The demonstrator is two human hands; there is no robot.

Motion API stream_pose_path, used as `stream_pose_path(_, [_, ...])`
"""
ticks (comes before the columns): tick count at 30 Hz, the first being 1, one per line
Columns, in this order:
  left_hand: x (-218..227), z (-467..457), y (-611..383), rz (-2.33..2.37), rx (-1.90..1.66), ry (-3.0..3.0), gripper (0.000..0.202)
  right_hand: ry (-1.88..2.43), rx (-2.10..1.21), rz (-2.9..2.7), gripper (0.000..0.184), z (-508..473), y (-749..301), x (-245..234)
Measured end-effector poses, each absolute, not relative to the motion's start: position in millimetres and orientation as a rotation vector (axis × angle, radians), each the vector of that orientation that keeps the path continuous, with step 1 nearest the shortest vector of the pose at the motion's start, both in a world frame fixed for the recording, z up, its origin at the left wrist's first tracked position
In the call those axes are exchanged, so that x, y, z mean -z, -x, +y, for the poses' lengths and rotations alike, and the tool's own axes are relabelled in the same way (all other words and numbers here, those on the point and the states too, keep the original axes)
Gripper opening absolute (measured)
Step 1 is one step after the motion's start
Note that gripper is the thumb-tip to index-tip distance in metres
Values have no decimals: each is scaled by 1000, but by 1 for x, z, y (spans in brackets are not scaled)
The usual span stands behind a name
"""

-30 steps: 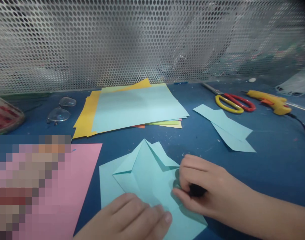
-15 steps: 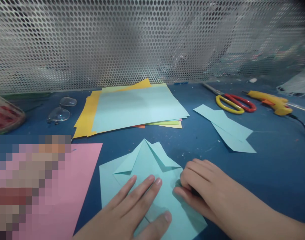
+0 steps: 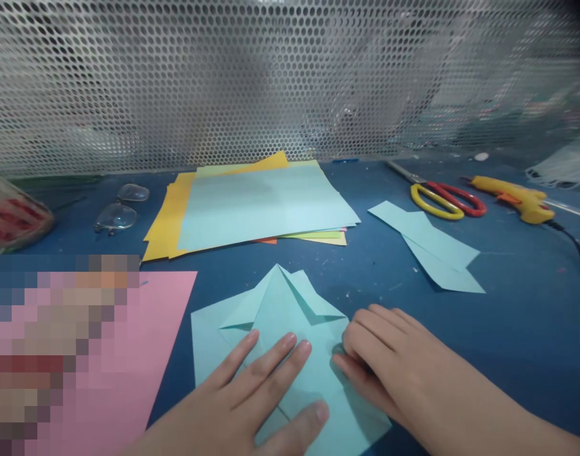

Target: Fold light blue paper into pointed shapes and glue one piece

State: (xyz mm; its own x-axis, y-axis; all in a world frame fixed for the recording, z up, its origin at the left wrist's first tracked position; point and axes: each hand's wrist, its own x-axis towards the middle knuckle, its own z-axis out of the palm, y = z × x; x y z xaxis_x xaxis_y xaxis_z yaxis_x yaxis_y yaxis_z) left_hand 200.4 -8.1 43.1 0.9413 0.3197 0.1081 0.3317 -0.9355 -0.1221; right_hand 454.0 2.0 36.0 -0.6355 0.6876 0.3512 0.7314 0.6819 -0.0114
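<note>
A light blue sheet of folded paper (image 3: pixel 294 304) lies in front of me on the blue table, its far end coming to a point with a flap on either side. Spread across its middle is my left hand (image 3: pixel 256 399), open, fingertips pressing the paper flat. My right hand (image 3: pixel 389 361) is curled at the paper's right edge, thumb and bent fingers closed on that edge. The curled fingers partly hide the paper they grip.
Coloured paper sheets (image 3: pixel 266 202) are stacked at the back, before a perforated metal panel (image 3: pixel 252 76). Blue paper strips (image 3: pixel 427 244), scissors (image 3: pixel 449 199) and a yellow glue gun (image 3: pixel 515 193) lie right. Glasses (image 3: pixel 116 215) and pink paper (image 3: pixel 128 380) lie left, beside a blurred-out area.
Both hands keep almost the same pose on the folded paper. The whole view has shifted very slightly; no object has visibly been moved.
</note>
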Motion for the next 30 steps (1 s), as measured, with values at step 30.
stream_pose_path(30, [-50, -2, -195, -398, 32, 2949, 64, 1033, 82, -2569, 33, 4, -454, -43])
